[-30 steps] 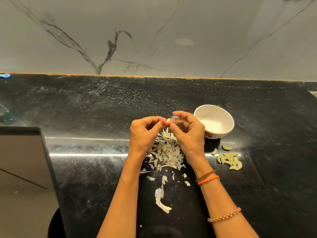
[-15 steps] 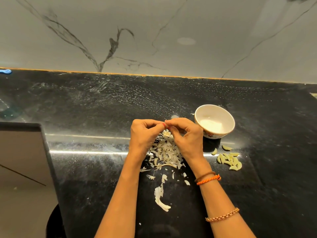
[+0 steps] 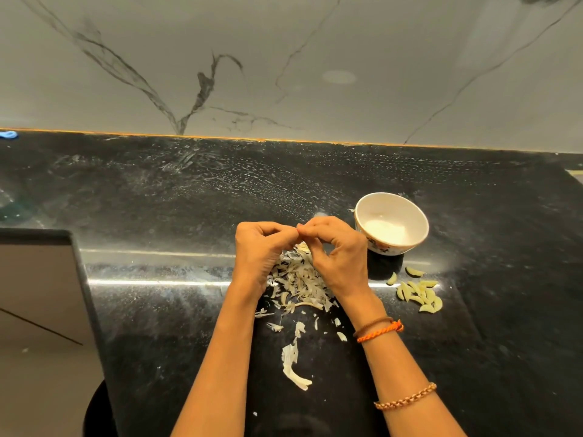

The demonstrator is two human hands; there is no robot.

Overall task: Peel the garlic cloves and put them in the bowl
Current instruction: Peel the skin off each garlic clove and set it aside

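A: Hands?
B: Left hand (image 3: 263,247) and right hand (image 3: 339,252) are meeting fingertip to fingertip, fingers curled. Whatever they're pinching is hidden; can't tell if it's a clove.
A: Where?
B: They're hovering over the pile of pale papery garlic skins (image 3: 299,280) on the black speckled stone bench (image 3: 157,190).
A: Bowl?
B: The small white ceramic bowl (image 3: 362,209) is sitting just right of the right hand, upright.
A: Cloves?
B: A cluster of peeled yellowish garlic cloves (image 3: 419,294) is lying on the bench, near the bowl, on the viewer's side of it.
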